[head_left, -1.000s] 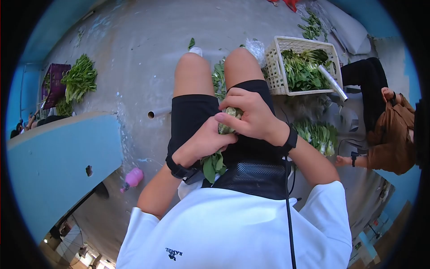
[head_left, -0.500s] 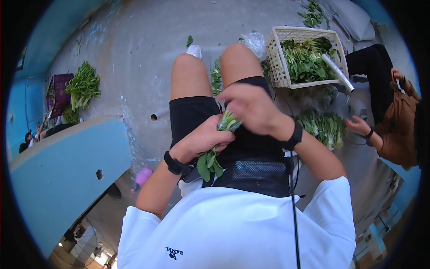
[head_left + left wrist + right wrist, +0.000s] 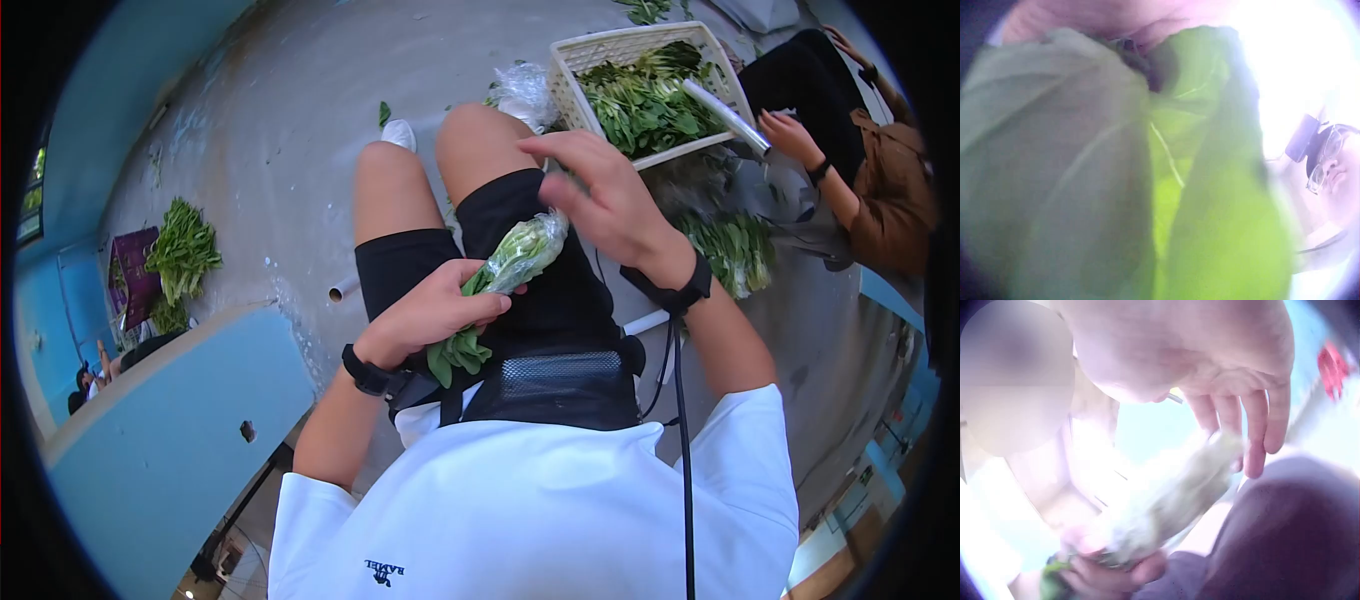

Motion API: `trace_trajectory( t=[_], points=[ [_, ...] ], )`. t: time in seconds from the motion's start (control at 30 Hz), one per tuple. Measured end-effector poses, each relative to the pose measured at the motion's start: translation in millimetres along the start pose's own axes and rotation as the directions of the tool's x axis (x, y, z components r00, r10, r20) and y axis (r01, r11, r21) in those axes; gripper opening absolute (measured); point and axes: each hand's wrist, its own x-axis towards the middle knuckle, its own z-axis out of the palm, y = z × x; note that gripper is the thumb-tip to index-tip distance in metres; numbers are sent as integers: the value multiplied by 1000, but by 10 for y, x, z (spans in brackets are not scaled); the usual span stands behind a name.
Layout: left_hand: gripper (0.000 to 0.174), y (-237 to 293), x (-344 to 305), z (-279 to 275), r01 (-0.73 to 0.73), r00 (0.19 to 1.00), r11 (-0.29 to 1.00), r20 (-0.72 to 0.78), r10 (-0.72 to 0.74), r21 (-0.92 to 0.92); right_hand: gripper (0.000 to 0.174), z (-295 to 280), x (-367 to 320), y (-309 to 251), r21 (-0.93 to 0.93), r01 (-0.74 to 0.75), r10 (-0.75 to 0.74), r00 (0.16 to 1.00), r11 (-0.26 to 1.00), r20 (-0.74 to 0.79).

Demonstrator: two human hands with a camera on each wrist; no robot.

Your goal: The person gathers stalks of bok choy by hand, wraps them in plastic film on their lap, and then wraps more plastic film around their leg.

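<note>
My left hand (image 3: 430, 312) grips a bunch of leafy greens (image 3: 522, 252) over my lap. Clear plastic film wraps its pale stem end, which points up and to the right. Loose leaves hang out below the hand; in the left wrist view these leaves (image 3: 1222, 194) fill most of the picture. Beside the wrapped end is my right hand (image 3: 618, 205), fingers extended, slightly blurred. From the right wrist view, its straight fingers (image 3: 1257, 425) overlap the tip of the wrapped bunch (image 3: 1179, 500), and nothing is gripped in them.
A white slatted crate (image 3: 572, 98) of greens stands ahead right, with a silver roll (image 3: 728, 116) across its edge. Bunched greens (image 3: 730, 250) lie on the floor near another person's brown clothing (image 3: 890, 215). Crumpled clear plastic (image 3: 525, 90) is by my knee. More greens (image 3: 183, 250) lie far left.
My right hand has come off the end of the bunch and moved up and right, its fingers opening out. The wrapped bunch, still in my left hand, now shows along its length, tilted rightward.
</note>
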Motion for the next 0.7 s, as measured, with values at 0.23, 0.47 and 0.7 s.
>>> trace_trajectory(
  t=[0.23,0.47,0.7],
  points=[
    [60,104,169,236,-70,992,907,124,20,415,74,86,-607,-222,-181,41,51,878,983,477],
    [51,54,-68,9,-255,947,964,-182,266,82,56,-2000,-1736,687,116,-659,655,681,743,-328],
    [41,-251,-391,-378,-235,846,938,-421,327,256,54,-2180,-4038,2222,-7,-934,740,287,357,-607]
  ],
)
